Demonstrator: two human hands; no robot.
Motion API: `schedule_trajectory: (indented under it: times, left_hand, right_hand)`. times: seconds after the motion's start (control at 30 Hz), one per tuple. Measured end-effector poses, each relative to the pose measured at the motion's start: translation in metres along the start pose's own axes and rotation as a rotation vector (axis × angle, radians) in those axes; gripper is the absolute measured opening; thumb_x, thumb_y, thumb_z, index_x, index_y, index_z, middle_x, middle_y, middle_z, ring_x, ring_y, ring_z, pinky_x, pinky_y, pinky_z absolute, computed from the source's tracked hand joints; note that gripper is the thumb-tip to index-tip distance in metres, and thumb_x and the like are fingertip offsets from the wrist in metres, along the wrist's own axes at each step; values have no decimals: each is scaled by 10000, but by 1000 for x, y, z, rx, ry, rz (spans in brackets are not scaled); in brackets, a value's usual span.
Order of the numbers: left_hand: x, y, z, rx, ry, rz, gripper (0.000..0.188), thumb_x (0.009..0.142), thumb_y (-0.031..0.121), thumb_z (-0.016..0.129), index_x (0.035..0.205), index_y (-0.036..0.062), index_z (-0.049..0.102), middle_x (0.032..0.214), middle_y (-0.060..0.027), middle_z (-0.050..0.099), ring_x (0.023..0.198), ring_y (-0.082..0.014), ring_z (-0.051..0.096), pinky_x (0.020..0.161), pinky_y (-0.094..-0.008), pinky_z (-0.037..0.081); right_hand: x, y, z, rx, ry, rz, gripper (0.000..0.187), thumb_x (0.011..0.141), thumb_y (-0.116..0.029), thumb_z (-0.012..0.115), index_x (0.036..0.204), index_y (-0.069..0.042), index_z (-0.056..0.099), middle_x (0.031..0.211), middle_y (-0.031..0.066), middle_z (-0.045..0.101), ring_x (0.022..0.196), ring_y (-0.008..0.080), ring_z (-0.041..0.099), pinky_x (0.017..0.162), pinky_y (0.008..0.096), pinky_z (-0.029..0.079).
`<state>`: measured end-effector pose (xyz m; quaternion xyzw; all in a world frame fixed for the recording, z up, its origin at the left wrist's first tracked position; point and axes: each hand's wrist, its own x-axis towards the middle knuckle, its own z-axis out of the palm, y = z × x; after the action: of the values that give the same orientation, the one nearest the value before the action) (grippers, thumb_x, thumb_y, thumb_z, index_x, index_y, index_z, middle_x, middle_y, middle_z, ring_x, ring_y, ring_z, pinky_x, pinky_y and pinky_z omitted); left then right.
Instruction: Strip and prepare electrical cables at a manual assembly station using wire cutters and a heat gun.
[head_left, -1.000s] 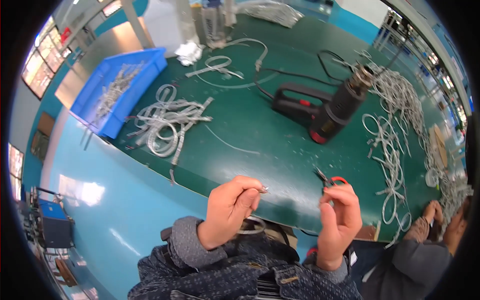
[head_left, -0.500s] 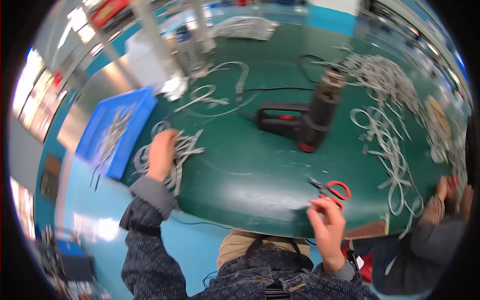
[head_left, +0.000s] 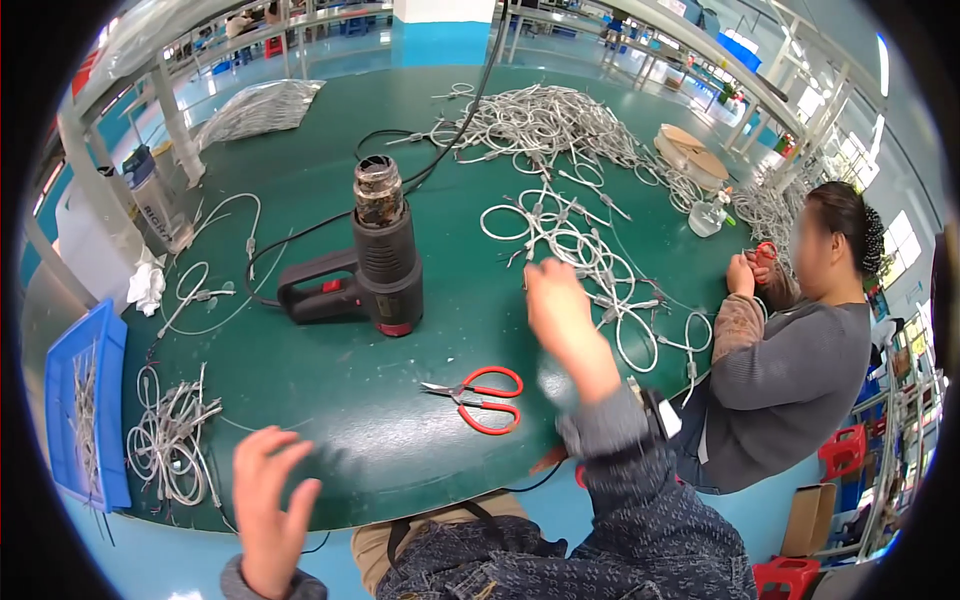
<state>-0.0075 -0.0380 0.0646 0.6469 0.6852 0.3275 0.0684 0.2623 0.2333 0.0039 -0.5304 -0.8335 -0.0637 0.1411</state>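
Observation:
My right hand (head_left: 562, 312) reaches to the near edge of a loose row of looped white cables (head_left: 575, 243). Its fingers are drawn together; what they pinch, if anything, is hidden. At the lower left my left hand (head_left: 270, 500) hovers over the table's front edge, fingers apart and holding nothing. Beside it, to the left, lies a bundle of white cables (head_left: 172, 440). Between both hands rests a pair of scissors (head_left: 462, 393) with red handles, blades pointing left. Beyond them a black heat gun (head_left: 388, 255) stands nozzle up, its handle toward the left.
A blue tray (head_left: 118, 400) with cable pieces sits at the left edge. Farther back are a large cable heap (head_left: 545, 115), a spool (head_left: 690, 160), a plastic bag (head_left: 262, 112) and a bottle (head_left: 150, 195). A co-worker (head_left: 790, 350) handles red-handled scissors at the right.
The view has swung right. My left hand has come away from the cable bundle on the left. My right hand has moved from beside the scissors to the looped cables farther forward.

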Motion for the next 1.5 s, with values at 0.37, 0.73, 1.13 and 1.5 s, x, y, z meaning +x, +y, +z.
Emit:
schedule_trajectory:
  times: [0.37,0.73,1.13,1.5]
  left_hand:
    - [-1,9,46,-284,-191,25,312,710,64,691,1017,48,637,1061,-110,579,1063,-327,511,892,-409,420]
    - [-6,17,59,-1386,-622,-452,488,947,370,466,1272,8,488,1111,-203,588,1014,-298,566,866,-374,464]
    - [-24,8,84,-1748,-123,-441,422,974,380,391,1188,18,416,921,-133,531,882,-255,537,809,-423,473]
    - [-30,17,83,-2075,-36,-216,317,971,340,419,784,83,414,707,-46,418,721,-208,484,718,-425,468]
  right_hand:
    - [55,48,-7,-77,503,403,108,828,-151,603,773,-60,619,755,131,644,692,352,629,592,455,493]
    - [-81,-41,-133,951,482,-123,137,839,16,528,742,1,624,670,54,591,524,118,554,450,215,405]
    - [-147,-112,-75,1103,-413,-680,269,712,9,671,975,-48,675,893,78,619,710,166,598,579,258,469]
    - [-121,-140,-48,1951,-586,225,298,966,-129,427,1183,37,548,966,65,619,687,95,555,566,213,434]
